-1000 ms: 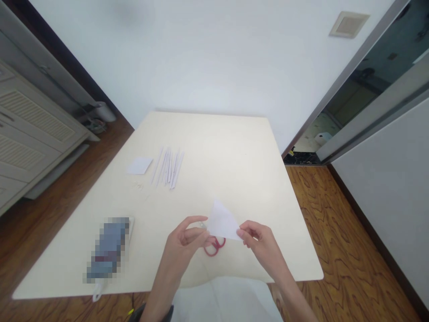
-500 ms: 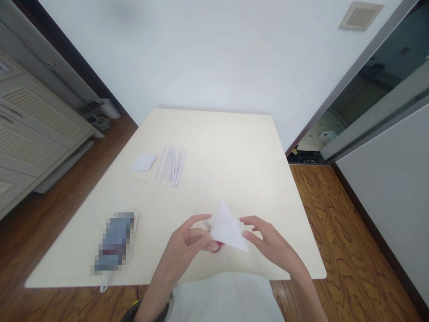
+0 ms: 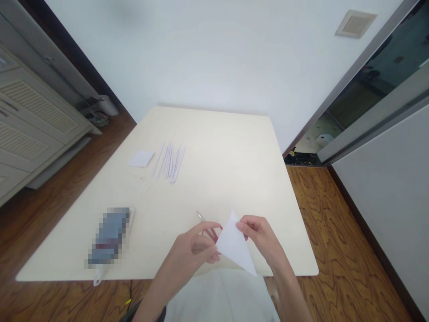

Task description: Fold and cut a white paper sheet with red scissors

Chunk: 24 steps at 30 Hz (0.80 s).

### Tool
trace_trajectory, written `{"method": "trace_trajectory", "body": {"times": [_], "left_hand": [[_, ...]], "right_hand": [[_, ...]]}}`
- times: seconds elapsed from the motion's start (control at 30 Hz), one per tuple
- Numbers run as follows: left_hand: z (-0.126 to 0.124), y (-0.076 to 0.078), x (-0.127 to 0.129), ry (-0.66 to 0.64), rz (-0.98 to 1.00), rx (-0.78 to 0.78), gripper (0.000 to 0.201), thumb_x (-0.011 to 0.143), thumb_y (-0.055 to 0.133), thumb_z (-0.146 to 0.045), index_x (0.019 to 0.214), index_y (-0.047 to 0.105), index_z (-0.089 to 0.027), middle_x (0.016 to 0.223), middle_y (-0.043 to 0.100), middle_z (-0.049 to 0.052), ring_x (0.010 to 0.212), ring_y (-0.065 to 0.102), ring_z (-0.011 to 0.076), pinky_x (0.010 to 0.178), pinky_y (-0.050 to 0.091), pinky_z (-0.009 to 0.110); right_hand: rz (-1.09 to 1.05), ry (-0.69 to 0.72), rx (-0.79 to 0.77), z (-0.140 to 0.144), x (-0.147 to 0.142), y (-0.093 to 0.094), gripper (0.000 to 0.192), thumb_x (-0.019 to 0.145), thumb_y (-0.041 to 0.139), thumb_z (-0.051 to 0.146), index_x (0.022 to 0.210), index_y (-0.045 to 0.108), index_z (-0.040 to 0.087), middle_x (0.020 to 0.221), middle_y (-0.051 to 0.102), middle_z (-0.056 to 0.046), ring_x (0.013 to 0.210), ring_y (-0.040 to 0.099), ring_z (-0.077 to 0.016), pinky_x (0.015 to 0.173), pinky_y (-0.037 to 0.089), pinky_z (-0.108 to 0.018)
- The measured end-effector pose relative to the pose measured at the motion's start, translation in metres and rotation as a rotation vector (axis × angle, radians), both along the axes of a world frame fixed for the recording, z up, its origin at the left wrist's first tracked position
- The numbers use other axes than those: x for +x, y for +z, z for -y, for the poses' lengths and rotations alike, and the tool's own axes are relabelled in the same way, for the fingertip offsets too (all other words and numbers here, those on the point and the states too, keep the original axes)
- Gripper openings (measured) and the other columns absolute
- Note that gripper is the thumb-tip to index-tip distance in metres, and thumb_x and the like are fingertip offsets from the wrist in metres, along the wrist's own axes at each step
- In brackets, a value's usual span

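Table (image 3: pixel 234 179) bright, evenly lit, nearly washed out mid-surface; shadows on it faint, soft. Triangular paper (image 3: pixel 233 246) over table's near edge glows white, little detail. Wall (image 3: pixel 214 58) behind table pale. Doorway (image 3: pixel 372 80) right of table dim. Cabinet (image 3: pixel 30 129) left of table shadowed, slanted by wide-lens distortion.

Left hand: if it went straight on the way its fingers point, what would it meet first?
The left hand would meet the paper first, since it holds one corner; beyond that, the right hand is likely next. The scissors appear to lie lower, though depth is unclear.
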State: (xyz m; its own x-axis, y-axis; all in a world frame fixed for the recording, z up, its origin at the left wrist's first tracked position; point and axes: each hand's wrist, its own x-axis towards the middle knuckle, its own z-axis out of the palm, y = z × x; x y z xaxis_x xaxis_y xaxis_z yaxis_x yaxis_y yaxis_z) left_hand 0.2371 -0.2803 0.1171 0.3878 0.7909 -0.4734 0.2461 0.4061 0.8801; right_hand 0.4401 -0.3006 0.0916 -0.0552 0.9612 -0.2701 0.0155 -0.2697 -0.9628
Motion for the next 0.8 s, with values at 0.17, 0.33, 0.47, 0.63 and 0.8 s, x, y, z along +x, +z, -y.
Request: {"method": "trace_trajectory", "body": {"times": [0.17,0.33,0.47,0.63,0.8], "left_hand": [[0.004,0.001,0.0,-0.017,-0.028,0.033,0.033,0.074,0.063,-0.023,0.107,0.064,-0.019,0.065,0.074,0.003,0.064,0.071,0.0223,0.065,0.057,0.031],[0.006,0.009,0.002,-0.073,-0.014,0.022,0.023,0.077,0.062,-0.024,0.097,0.069,-0.017,0.072,0.075,0.006,0.07,0.072,0.0226,0.067,0.057,0.03],[0.008,0.008,0.002,-0.091,-0.025,0.022,0.024,0.077,0.06,-0.022,0.098,0.071,-0.016,0.071,0.075,0.005,0.07,0.071,0.0218,0.068,0.057,0.029],[0.01,0.008,0.004,-0.126,-0.049,0.015,0.02,0.077,0.06,-0.021,0.09,0.074,-0.015,0.077,0.075,0.006,0.071,0.071,0.0218,0.069,0.056,0.03],[0.012,0.009,0.007,-0.155,-0.074,0.003,0.018,0.076,0.059,-0.021,0.083,0.075,-0.016,0.074,0.075,0.006,0.069,0.071,0.0225,0.068,0.056,0.03]], "right_hand": [[0.002,0.02,0.046,-0.002,0.002,0.006,0.007,0.077,0.067,0.026,0.079,0.067,0.019,0.081,0.064,-0.002,0.077,0.057,-0.0171,0.071,0.043,-0.027],[0.006,-0.059,0.056,0.001,-0.001,0.002,0.026,0.082,0.06,0.03,0.061,0.052,0.018,0.057,0.047,0.004,0.056,0.044,-0.0113,0.056,0.035,-0.023],[-0.01,-0.067,0.073,0.005,-0.004,0.003,0.025,0.086,0.055,0.03,0.064,0.052,0.018,0.062,0.048,0.003,0.06,0.047,-0.0117,0.058,0.036,-0.023],[-0.034,-0.05,0.077,0.008,-0.005,0.004,0.019,0.083,0.06,0.032,0.072,0.054,0.018,0.061,0.048,0.005,0.059,0.047,-0.0113,0.058,0.038,-0.023],[-0.041,-0.06,0.083,0.008,-0.005,0.0,0.026,0.085,0.057,0.039,0.068,0.051,0.019,0.055,0.041,0.006,0.051,0.041,-0.0097,0.051,0.033,-0.022]]}}
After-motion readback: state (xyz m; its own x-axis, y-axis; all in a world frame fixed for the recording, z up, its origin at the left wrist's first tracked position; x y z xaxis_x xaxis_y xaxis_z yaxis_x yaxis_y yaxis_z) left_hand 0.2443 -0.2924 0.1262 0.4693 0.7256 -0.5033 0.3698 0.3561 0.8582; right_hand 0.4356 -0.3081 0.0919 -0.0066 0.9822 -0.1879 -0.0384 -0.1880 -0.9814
